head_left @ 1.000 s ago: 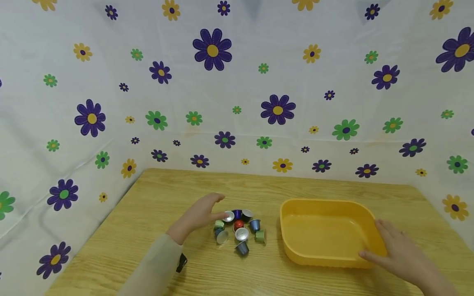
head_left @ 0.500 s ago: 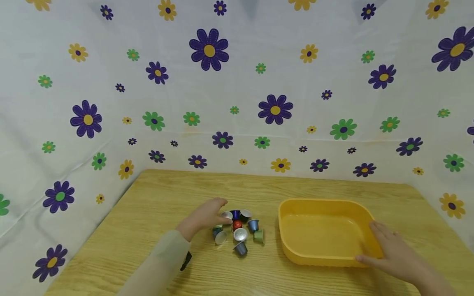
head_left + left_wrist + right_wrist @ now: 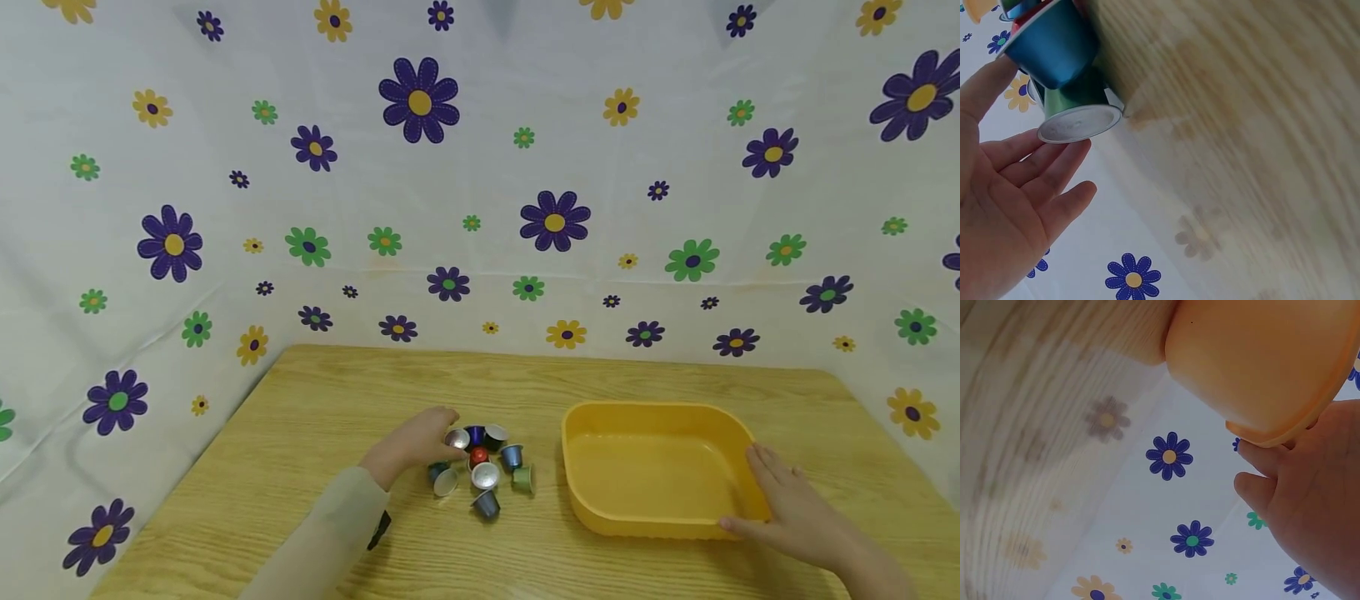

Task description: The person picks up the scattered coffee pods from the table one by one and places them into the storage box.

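Observation:
In the head view my left hand [image 3: 412, 446] reaches over the left side of a cluster of coffee capsules. The left wrist view has its thumb at the rim of a blue capsule [image 3: 1057, 47], while the fairly straight fingers [image 3: 1063, 165] come up to the foil rim of a green capsule [image 3: 1079, 125]. A red capsule [image 3: 478, 456] sits amid the cluster, with a silver-lidded capsule [image 3: 485, 476] just in front. My right hand [image 3: 795, 508] rests at the right front corner of a yellow tub [image 3: 652, 527], thumb at its front rim, extended fingers along its right side.
A grey-blue capsule [image 3: 487, 505] lies closest to the front of the cluster. Light blue [image 3: 512, 457] and light green [image 3: 523, 479] capsules lie at its right, between it and the tub. A flower-printed white cloth [image 3: 337, 192] hangs behind the wooden table [image 3: 360, 379].
My left hand has moved slightly right and down onto the capsules, covering the light green one at the left in the head view. My right hand stays at the tub.

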Tool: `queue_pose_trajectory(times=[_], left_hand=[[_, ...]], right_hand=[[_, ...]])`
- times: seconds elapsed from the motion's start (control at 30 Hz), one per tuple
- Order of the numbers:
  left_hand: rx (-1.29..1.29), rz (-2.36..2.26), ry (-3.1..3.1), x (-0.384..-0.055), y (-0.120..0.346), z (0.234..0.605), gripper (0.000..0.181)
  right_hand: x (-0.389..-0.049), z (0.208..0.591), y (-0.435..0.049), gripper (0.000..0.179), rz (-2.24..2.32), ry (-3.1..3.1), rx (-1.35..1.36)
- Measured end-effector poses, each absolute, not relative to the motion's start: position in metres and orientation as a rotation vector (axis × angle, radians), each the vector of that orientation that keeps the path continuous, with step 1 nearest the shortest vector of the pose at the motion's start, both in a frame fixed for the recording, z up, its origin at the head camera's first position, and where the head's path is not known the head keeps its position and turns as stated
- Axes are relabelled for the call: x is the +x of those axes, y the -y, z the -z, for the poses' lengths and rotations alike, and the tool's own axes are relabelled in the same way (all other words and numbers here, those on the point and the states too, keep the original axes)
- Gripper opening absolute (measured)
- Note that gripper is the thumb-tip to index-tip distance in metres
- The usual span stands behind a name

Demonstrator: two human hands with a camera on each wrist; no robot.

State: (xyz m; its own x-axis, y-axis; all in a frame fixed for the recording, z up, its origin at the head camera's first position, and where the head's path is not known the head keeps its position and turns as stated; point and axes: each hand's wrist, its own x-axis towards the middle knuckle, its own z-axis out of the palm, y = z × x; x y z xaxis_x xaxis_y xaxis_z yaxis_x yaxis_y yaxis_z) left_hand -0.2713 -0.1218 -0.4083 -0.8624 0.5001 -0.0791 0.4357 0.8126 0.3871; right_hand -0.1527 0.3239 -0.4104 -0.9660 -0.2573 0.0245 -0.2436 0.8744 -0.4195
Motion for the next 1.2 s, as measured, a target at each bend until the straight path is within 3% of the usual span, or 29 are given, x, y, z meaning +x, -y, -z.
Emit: queue_pose_trajectory(times=[0.37, 1.2], left_hand=[[0.758, -0.492, -2.837, -0.275, 0.121, 0.419, 0.029], [0.806, -0.629, -2.844, -0.274, 0.123, 0.402, 0.012]], right_hand=[[-0.155, 0.408, -0.323, 0.098, 0.756, -2.926, -0.354], [-0.155, 0.406, -0.325, 0.103, 0.724, -2.926, -0.292]])
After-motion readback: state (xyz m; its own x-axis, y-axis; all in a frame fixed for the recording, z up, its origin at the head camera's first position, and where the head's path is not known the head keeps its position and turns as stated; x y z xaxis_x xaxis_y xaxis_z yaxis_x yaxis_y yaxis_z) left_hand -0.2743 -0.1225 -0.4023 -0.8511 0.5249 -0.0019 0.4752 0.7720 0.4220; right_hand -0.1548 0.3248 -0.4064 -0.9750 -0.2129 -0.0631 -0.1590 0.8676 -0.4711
